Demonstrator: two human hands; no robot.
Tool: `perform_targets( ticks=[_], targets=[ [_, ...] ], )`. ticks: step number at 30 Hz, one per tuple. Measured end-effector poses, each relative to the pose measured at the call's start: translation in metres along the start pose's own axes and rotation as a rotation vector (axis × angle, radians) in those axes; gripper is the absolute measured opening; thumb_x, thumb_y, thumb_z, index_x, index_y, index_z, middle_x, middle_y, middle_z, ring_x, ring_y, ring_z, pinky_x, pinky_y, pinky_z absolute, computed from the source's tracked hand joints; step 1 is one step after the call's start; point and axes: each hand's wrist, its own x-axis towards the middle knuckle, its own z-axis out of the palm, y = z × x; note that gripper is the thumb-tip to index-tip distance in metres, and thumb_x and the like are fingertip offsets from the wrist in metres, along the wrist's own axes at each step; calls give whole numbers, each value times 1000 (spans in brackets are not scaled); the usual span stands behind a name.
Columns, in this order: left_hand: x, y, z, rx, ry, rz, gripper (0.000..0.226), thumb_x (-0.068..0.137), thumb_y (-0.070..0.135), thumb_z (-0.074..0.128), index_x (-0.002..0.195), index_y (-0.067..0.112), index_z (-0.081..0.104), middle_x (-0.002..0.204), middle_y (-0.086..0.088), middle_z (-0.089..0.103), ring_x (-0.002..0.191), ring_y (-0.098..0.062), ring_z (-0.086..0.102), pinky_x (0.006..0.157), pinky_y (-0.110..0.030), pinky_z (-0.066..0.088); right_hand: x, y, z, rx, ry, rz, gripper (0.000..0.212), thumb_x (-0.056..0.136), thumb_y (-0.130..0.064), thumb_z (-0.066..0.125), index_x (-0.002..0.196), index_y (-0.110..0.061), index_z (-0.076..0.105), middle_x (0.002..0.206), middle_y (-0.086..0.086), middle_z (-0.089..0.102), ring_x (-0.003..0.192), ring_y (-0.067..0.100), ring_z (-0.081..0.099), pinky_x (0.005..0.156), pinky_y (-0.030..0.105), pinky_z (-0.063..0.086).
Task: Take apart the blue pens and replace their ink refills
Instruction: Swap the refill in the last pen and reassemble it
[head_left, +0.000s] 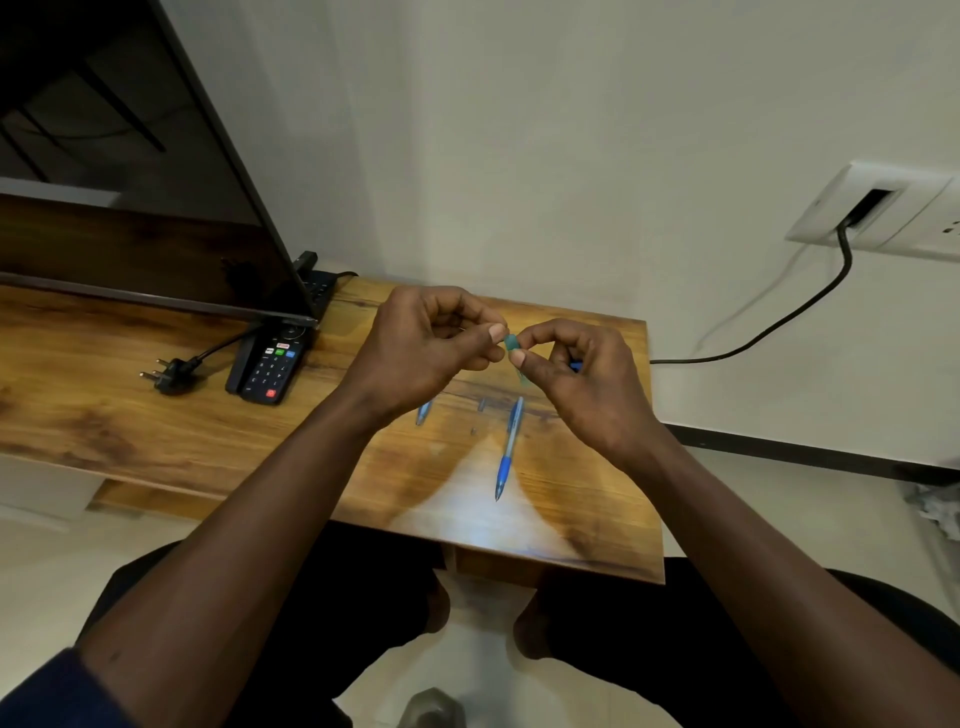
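Wooden tabletop (156, 426) against a pale wall carries the work. Above it, fingers (496, 332) of the left hand (421, 353) and those of the right hand (582, 379) pinch together on a small teal pen part (511, 343) held between both hands; more of it is hidden behind the right fingers. Just below, a whole blue pen (508, 449) lies on the tabletop, tip toward the near edge, with another blue pen piece (423, 413) left of it. Farther left sit a remote control (265, 369) and a loose black plug (166, 373).
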Motion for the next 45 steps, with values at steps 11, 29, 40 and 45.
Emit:
perform_targets(
  ticks=[11, 29, 40, 45],
  targets=[
    [4, -1, 12, -229, 112, -165, 12, 94, 11, 76, 102, 2, 75, 100, -18, 79, 89, -26, 79, 79, -34, 64, 5, -2, -5, 613, -23, 542, 13, 95, -23, 72, 94, -10, 72, 57, -7, 36, 52, 10, 31, 50, 27, 30],
    [0, -19, 42, -240, 49, -35, 14, 92, 3, 77, 105, 1, 78, 97, -14, 79, 97, -27, 76, 84, -40, 64, 25, 16, 9, 883, 30, 922, 18, 89, -31, 56, 76, -19, 51, 54, -7, 31, 43, 10, 24, 43, 22, 27],
    [2, -22, 50, -248, 82, 23, 15, 93, 1, 74, 107, 0, 77, 103, -14, 79, 98, -28, 77, 80, -34, 63, 24, 17, 16, 835, 77, 926, 17, 91, -30, 56, 79, -17, 56, 51, -7, 33, 39, 10, 26, 45, 24, 27],
    [5, -26, 53, -83, 113, 97, 14, 91, 3, 78, 105, 2, 79, 96, -7, 80, 92, -25, 78, 82, -42, 64, 22, 14, 17, 812, 104, 924, 20, 91, -28, 56, 74, -17, 54, 50, -7, 34, 39, 10, 26, 45, 23, 26]
  ],
)
